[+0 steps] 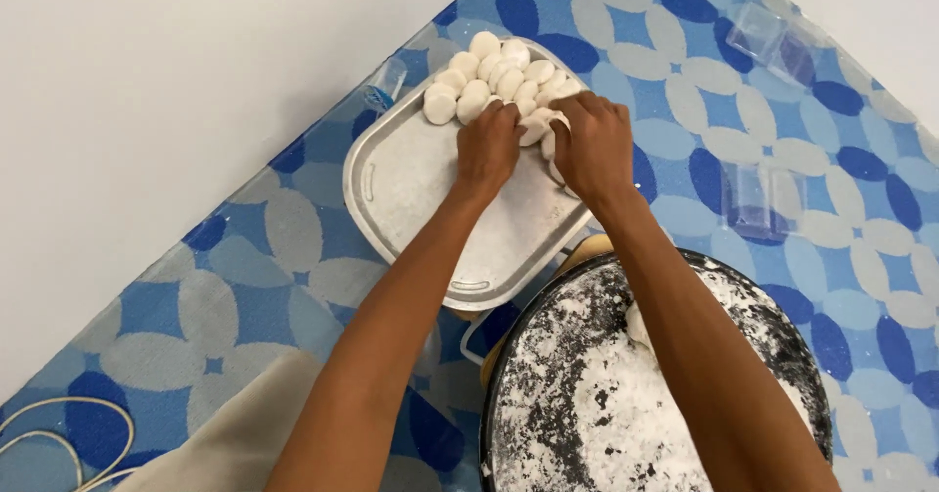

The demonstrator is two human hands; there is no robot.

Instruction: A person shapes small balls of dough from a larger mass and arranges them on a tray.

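Observation:
A square metal tray lies on a blue patterned mat. Several round white dough balls are packed in rows at its far corner. My left hand rests on the tray with its fingers curled against the near row of balls. Just to the right, my right hand is also curled over a dough ball at the row's end. Both hands touch the dough together; which hand grips it is hidden by the fingers.
A round black pan dusted with white flour sits near me, under my right forearm. Clear plastic cups stand on the mat to the right and far right. A white cord lies at the bottom left. White wall borders the mat.

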